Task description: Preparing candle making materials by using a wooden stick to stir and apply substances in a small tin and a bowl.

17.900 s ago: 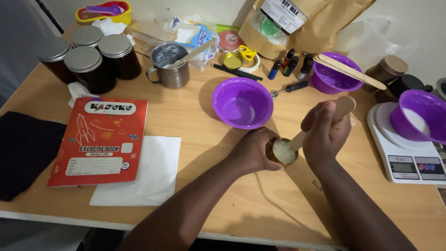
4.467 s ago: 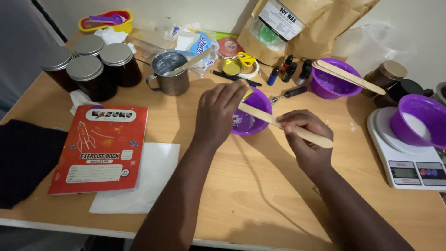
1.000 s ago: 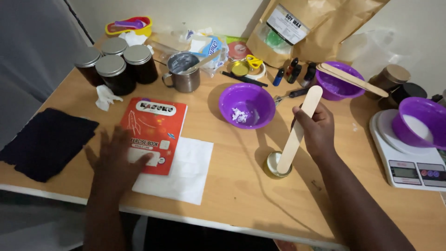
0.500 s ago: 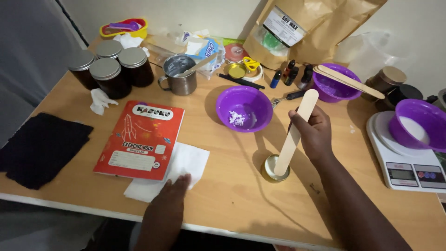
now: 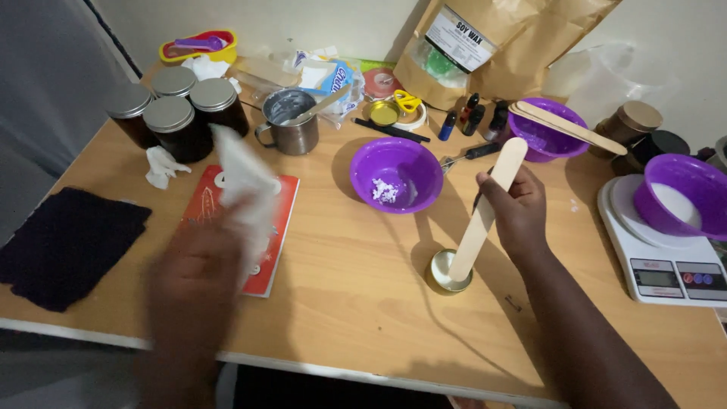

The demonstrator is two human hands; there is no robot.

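Stirring work sits on the right side of the wooden surface (image 5: pixel 363 303): the right hand (image 5: pixel 515 212) has its fingers closed around the upper part of a wide wooden stick (image 5: pixel 485 212), which leans tilted with its lower end standing inside a small round gold tin (image 5: pixel 448 273). The tin rests on the surface just below the purple bowl (image 5: pixel 396 174), which holds a few white flakes. The left hand (image 5: pixel 201 265) is blurred by motion; its fingers grip a white paper sheet (image 5: pixel 246 182), lifted above the red exercise book (image 5: pixel 250 227), though how firmly they pinch it cannot be told.

To do this well, I judge the stick should be kept low in the tin and moved gently, because the tin is small and light and nothing holds it down; a hard push on the leaning stick could tip it or slide it toward the edge. Keeping the stick closer to upright would press the tin onto the surface rather than lever it over. The paper would be best laid flat near the tin, clear of the bowl, so it catches any drips.

Further off stand four dark jars with metal lids (image 5: pixel 174 113), a steel mug (image 5: pixel 291 125) with a spoon in it, a dark cloth (image 5: pixel 64 242) at the left edge, a second purple bowl with sticks (image 5: pixel 549 132), and a kitchen scale (image 5: pixel 659 250) carrying a third purple bowl.
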